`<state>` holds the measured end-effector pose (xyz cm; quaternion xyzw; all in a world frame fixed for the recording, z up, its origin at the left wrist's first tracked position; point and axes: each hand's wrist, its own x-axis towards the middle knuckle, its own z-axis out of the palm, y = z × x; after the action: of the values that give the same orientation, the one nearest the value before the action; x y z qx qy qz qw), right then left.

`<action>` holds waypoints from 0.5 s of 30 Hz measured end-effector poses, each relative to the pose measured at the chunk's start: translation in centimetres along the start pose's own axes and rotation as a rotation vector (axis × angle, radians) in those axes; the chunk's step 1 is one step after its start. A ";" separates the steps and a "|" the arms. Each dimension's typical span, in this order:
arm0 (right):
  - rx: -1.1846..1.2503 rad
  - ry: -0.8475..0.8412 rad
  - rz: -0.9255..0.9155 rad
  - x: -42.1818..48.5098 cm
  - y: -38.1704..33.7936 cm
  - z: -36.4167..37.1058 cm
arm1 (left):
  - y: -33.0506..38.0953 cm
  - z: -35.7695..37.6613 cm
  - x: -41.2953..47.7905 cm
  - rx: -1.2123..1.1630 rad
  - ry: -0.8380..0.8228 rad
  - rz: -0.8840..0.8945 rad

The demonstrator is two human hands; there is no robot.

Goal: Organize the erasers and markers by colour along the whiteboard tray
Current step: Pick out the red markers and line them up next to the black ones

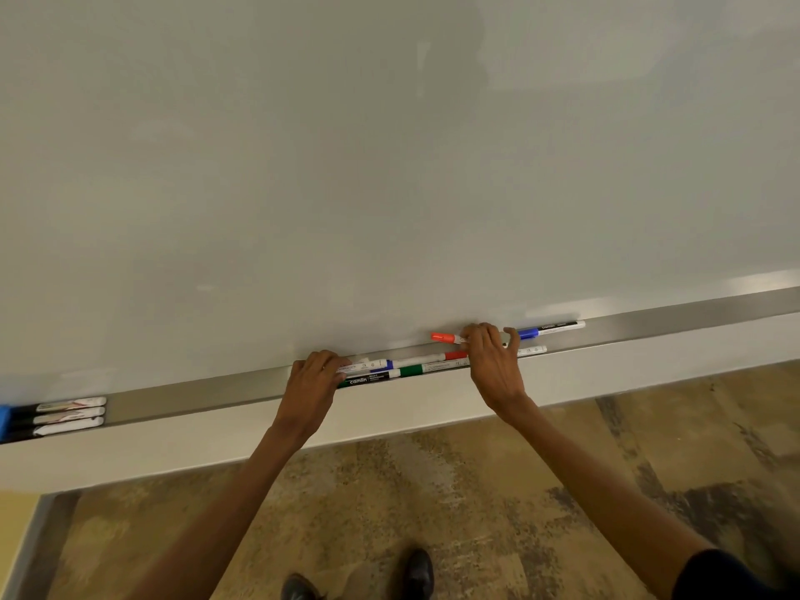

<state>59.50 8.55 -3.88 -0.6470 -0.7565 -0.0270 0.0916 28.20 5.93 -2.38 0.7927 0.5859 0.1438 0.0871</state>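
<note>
Nearest me, two dark shoes point(417, 571) are standing on the mottled floor point(498, 491), and both bare arms are reaching up to the whiteboard tray point(195, 398). The left hand point(314, 378) is lying curled over the left ends of a bundle of markers, fingers narrow and pressing down, probably steadying them so they do not roll. In that bundle a green marker point(389, 374) is sitting at the near edge, a blue-capped marker point(372, 365) is lying just behind it, and a red-capped marker point(450, 356) is running to the right. The right hand point(493, 361) is pinching an orange-red marker point(446, 338) between narrow fingers, holding it just above the tray, likely to pair it with the other red. Further right, a blue marker point(550, 329) is resting against the whiteboard point(389, 166). Far to the left, three black markers point(65, 415) are lying sorted beside a blue eraser point(4, 420).
</note>
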 end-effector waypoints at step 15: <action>0.128 -0.238 -0.056 1.6 5.1 -0.5 | 2.0 1.0 1.3 -0.017 -0.023 0.039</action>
<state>64.37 10.82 -3.56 -0.6170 -0.7800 0.0956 0.0413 30.69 6.64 -2.56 0.8047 0.5683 0.1413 0.0977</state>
